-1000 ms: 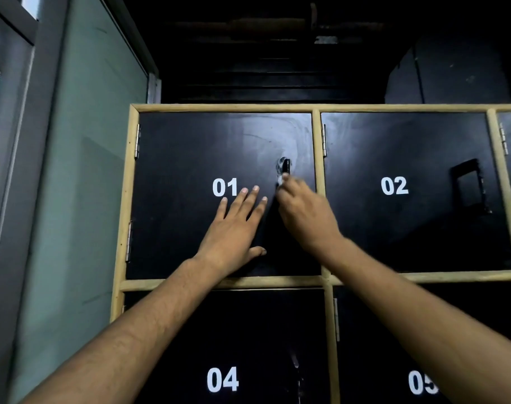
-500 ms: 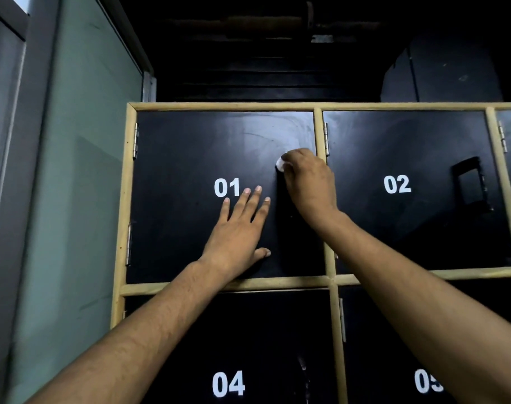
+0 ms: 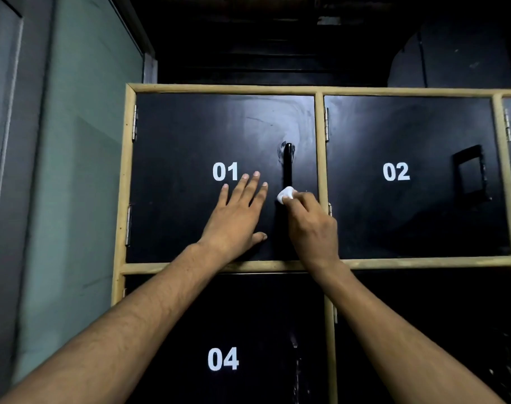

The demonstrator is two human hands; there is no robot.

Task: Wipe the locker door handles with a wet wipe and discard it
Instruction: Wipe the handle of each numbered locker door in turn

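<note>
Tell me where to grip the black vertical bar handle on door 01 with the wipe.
Probably its bare upper stretch: the black vertical bar handle is slim and upright, so pinch across it from the right, where the right hand holds the white wet wipe; the left hand lies flat on its left.

On door 01 (image 3: 190, 214), the lower handle (image 3: 288, 161) is hidden by the right hand (image 3: 314, 228) and wipe (image 3: 285, 195); door 04 (image 3: 248, 330) below is cropped.
</note>
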